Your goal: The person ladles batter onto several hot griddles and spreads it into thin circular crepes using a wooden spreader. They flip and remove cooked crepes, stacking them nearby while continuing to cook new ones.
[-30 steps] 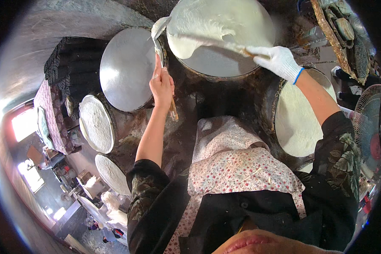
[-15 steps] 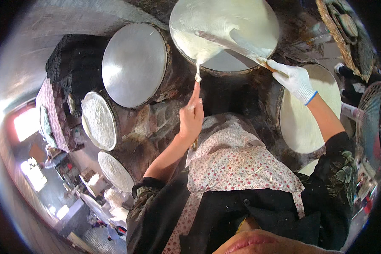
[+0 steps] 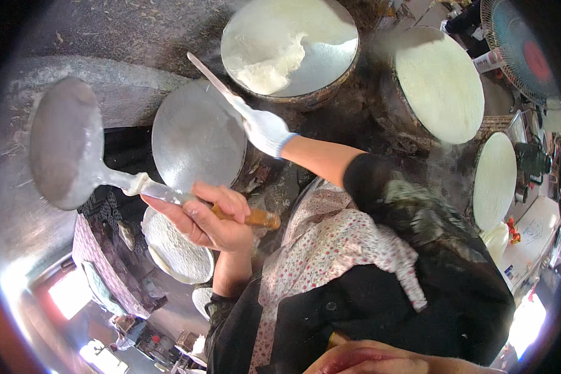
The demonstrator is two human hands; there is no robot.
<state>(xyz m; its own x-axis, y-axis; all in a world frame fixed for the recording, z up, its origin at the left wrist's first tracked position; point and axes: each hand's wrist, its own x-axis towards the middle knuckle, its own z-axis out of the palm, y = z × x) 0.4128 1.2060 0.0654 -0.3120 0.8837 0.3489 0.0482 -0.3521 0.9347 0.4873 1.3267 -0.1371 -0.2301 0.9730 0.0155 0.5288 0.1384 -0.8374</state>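
Observation:
My left hand is closed on the wooden handle of a long-handled metal ladle, whose big flat round head is held up at the left, smeared pale. My right hand, in a white knit glove, grips a long flat spatula angled up-left above a bare round metal griddle. The griddle at the top centre carries thin pale batter with a thicker white patch and some bare metal at its right. Below my left hand is a griddle with a bumpy white sheet.
More griddles with pale sheets stand at the right and lower left. A fan is at the upper right, a pale table below it. A patterned cloth hangs at the lower left, near a bright window.
The view has swung, shifting the griddles. My left hand has brought the ladle head up into sight at the left; my right hand has moved the spatula leftward off the batter-covered griddle.

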